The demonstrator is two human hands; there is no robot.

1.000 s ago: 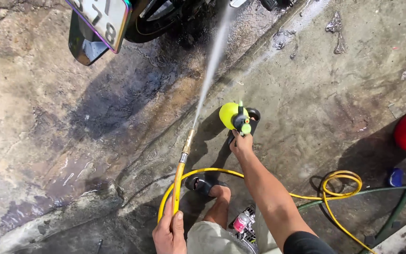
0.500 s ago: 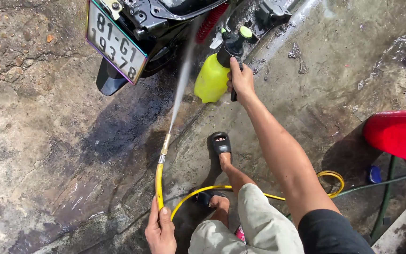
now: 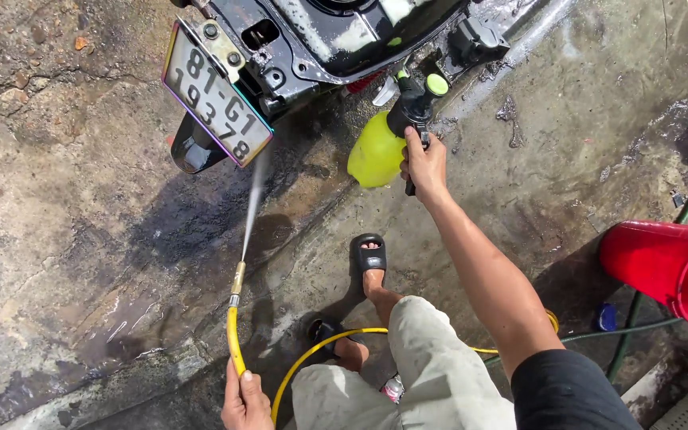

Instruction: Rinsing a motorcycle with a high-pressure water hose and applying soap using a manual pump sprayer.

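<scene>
The left hand (image 3: pixel 244 400) is closed around the yellow hose (image 3: pixel 234 342), low in the view and well below the motorbike (image 3: pixel 320 40). The brass nozzle (image 3: pixel 237 280) points up, and a thin water jet (image 3: pixel 256 199) goes from it toward the plate (image 3: pixel 216 91) at the back of the motorbike. The right hand (image 3: pixel 425 163) grips the black handle of a yellow-green sprayer (image 3: pixel 377 150), which hangs just below the motorbike, to the right of the plate. A foot in a black sandal (image 3: pixel 370 256) stands on the wet concrete (image 3: pixel 81 239) below the sprayer. A red bucket (image 3: pixel 666 267) lies on its side far to the right of the motorbike, and a green hose (image 3: pixel 639 326) runs beside it.
</scene>
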